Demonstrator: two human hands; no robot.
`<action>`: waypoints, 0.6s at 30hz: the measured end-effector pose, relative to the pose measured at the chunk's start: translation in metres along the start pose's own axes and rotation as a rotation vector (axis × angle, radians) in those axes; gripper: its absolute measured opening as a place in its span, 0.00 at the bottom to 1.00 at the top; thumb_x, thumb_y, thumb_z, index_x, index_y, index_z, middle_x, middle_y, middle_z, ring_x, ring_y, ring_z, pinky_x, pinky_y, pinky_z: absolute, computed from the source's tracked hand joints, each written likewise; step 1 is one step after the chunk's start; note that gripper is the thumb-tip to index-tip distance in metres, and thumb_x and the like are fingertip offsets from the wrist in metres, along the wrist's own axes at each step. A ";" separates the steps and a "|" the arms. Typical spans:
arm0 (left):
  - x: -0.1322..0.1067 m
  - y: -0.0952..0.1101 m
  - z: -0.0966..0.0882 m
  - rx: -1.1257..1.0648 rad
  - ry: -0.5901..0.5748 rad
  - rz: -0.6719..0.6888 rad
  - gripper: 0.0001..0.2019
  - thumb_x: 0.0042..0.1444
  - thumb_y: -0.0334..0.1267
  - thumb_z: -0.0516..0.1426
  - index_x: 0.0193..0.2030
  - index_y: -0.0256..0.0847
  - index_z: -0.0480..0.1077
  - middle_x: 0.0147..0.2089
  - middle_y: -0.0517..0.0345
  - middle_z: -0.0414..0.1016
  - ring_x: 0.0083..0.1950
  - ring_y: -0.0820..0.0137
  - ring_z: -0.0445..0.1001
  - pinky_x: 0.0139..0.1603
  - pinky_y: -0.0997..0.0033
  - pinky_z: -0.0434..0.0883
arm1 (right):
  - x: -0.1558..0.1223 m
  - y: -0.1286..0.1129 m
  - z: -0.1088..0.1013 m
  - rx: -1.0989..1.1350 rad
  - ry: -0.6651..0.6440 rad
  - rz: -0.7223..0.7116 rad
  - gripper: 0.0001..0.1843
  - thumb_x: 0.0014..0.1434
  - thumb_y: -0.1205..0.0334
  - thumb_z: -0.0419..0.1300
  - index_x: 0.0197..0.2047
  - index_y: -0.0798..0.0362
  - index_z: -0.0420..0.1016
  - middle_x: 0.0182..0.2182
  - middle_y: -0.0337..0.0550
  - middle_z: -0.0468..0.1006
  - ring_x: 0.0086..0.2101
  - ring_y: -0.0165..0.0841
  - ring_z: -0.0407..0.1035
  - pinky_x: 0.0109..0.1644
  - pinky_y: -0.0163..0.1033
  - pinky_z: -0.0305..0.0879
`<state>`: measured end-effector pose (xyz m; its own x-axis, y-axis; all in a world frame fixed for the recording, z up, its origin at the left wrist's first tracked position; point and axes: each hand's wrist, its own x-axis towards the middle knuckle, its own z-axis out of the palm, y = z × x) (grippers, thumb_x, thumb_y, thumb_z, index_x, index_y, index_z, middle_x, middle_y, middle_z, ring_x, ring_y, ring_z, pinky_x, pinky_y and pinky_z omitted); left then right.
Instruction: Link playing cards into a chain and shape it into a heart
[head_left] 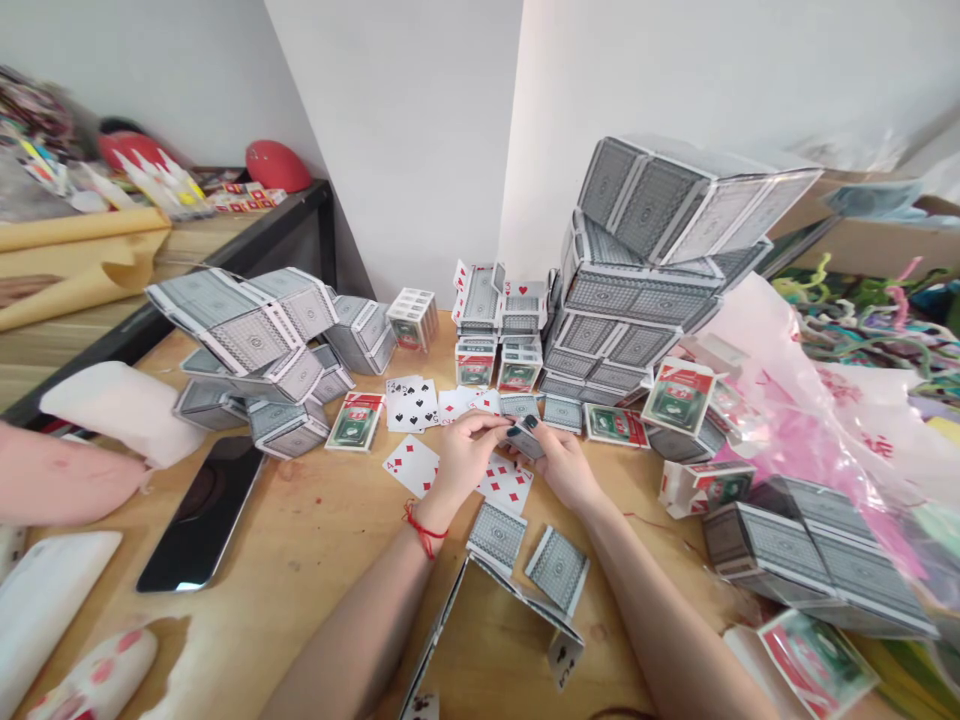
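Observation:
My right hand grips a small grey-backed bundle of playing cards, its dark-nailed fingers bent around it. From the other side, my left hand, with a red string bracelet at the wrist, pinches the bundle's near edge. Beneath and beside the hands lie face-up cards, among them a four of diamonds and spade cards. Closer to me are two face-down groups of cards. A folded card structure stands between my forearms.
Box-like card structures rise at the left and, taller, at the right. Several card boxes lie around. A black phone rests on the wooden table. Plastic bags crowd the right; another person's hand shows far left.

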<state>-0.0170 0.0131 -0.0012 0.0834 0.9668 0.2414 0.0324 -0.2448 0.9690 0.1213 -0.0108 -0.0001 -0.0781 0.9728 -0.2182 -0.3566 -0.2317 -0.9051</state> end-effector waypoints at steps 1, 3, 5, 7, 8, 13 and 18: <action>0.000 0.000 0.000 0.009 -0.005 0.014 0.03 0.49 0.32 0.59 0.30 0.41 0.75 0.33 0.55 0.76 0.35 0.69 0.74 0.38 0.67 0.73 | 0.000 0.000 0.000 0.000 0.000 0.000 0.20 0.50 0.47 0.59 0.33 0.57 0.77 0.30 0.47 0.76 0.28 0.31 0.67 0.28 0.34 0.62; -0.001 0.001 0.000 0.031 -0.010 0.038 0.04 0.49 0.32 0.58 0.30 0.41 0.75 0.33 0.55 0.76 0.36 0.69 0.74 0.38 0.66 0.73 | 0.000 0.000 0.001 -0.005 0.006 -0.004 0.21 0.50 0.47 0.58 0.34 0.57 0.77 0.30 0.47 0.76 0.27 0.31 0.67 0.28 0.34 0.62; -0.001 0.002 0.000 0.053 -0.005 0.050 0.04 0.50 0.32 0.58 0.30 0.40 0.75 0.34 0.55 0.76 0.36 0.68 0.74 0.38 0.66 0.73 | -0.001 -0.001 0.002 -0.025 0.021 -0.009 0.21 0.50 0.47 0.58 0.35 0.57 0.77 0.29 0.47 0.76 0.27 0.31 0.67 0.27 0.34 0.61; -0.001 0.003 0.001 0.064 -0.001 0.049 0.04 0.50 0.32 0.58 0.30 0.40 0.75 0.34 0.54 0.77 0.37 0.68 0.74 0.39 0.66 0.72 | -0.002 -0.002 0.002 -0.053 0.038 -0.012 0.21 0.51 0.46 0.58 0.35 0.57 0.78 0.30 0.46 0.76 0.26 0.30 0.66 0.26 0.33 0.60; -0.001 0.003 0.001 0.062 -0.005 0.044 0.04 0.50 0.32 0.58 0.30 0.40 0.75 0.34 0.54 0.77 0.37 0.68 0.74 0.39 0.66 0.72 | -0.002 -0.002 0.003 -0.061 0.046 -0.013 0.21 0.51 0.47 0.58 0.35 0.57 0.78 0.30 0.46 0.76 0.26 0.29 0.66 0.26 0.33 0.60; -0.002 0.002 0.002 0.012 -0.081 0.014 0.05 0.52 0.32 0.57 0.33 0.41 0.75 0.39 0.53 0.77 0.39 0.67 0.75 0.41 0.63 0.73 | -0.003 -0.002 0.003 -0.045 0.053 0.009 0.21 0.50 0.47 0.59 0.37 0.56 0.78 0.32 0.45 0.76 0.26 0.29 0.65 0.26 0.33 0.58; -0.003 0.002 0.003 0.024 -0.091 0.035 0.05 0.52 0.32 0.57 0.33 0.41 0.75 0.39 0.52 0.77 0.41 0.67 0.75 0.43 0.62 0.72 | -0.003 -0.003 0.003 -0.051 0.069 0.012 0.21 0.49 0.47 0.59 0.37 0.55 0.78 0.32 0.44 0.76 0.26 0.29 0.65 0.27 0.33 0.58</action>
<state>-0.0137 0.0092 0.0000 0.1752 0.9471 0.2688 0.0514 -0.2814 0.9582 0.1195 -0.0131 0.0045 -0.0174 0.9674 -0.2525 -0.3084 -0.2454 -0.9190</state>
